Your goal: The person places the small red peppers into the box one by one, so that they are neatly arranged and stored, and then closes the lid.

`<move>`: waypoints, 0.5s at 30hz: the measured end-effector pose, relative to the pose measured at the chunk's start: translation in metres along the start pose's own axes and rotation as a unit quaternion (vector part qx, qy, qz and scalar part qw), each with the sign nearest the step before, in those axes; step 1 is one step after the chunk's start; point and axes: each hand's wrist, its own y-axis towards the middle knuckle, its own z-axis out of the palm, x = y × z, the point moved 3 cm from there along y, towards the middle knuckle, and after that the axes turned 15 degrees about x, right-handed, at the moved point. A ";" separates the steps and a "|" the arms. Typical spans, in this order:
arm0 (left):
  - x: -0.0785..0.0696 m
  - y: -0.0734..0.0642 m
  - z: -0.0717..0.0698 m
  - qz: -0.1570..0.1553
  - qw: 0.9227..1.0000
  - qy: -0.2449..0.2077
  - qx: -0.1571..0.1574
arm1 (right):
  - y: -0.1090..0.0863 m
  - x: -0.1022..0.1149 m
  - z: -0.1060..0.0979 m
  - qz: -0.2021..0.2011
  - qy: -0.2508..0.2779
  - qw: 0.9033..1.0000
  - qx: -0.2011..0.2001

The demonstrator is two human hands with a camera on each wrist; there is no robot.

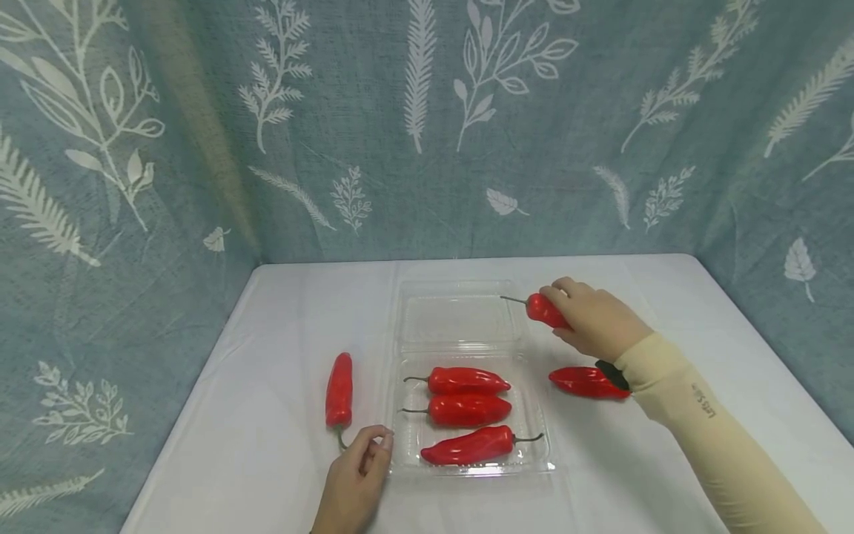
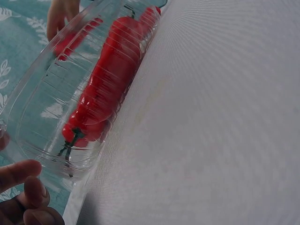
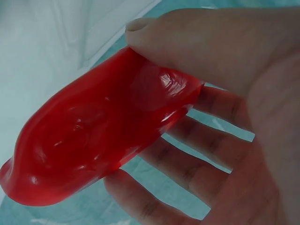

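My right hand [image 1: 594,315] holds a glossy red pepper [image 1: 543,310] up over the right side of the clear plastic box's open lid [image 1: 460,285]. In the right wrist view, the thumb lies along one side of the pepper [image 3: 79,126] and the other fingers along the opposite side. Three red peppers lie in the box: the back one [image 1: 467,380], the middle one [image 1: 470,409] and the front one [image 1: 467,446]. By the front left edge of the box base [image 1: 543,415], my left hand [image 1: 356,475] rests with loosely bent fingers, fingertips at the rim.
Left of the box, a red pepper [image 1: 339,389] lies on the white tablecloth [image 1: 267,415], its stem close to my left hand. To the right lies another red pepper [image 1: 583,380], partly hidden under my right wrist. Green patterned cloth [image 1: 373,111] hangs behind and at both sides.
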 end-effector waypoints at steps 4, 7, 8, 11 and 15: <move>0.000 0.000 0.000 -0.004 1.000 0.002 0.001 | 0.002 0.008 -0.003 -0.014 0.000 1.000 -0.005; 0.000 0.000 0.000 -0.005 1.000 0.003 0.001 | 0.003 0.015 -0.004 -0.025 -0.003 1.000 -0.010; 0.001 0.000 0.000 -0.005 1.000 0.002 -0.001 | 0.003 0.017 -0.005 -0.028 -0.004 1.000 -0.013; 0.001 0.001 0.000 -0.009 1.000 0.004 -0.004 | 0.004 0.024 -0.008 -0.038 -0.007 0.999 -0.021; 0.000 0.001 0.000 -0.018 1.000 0.007 -0.005 | 0.006 0.035 -0.011 -0.054 -0.012 0.998 -0.032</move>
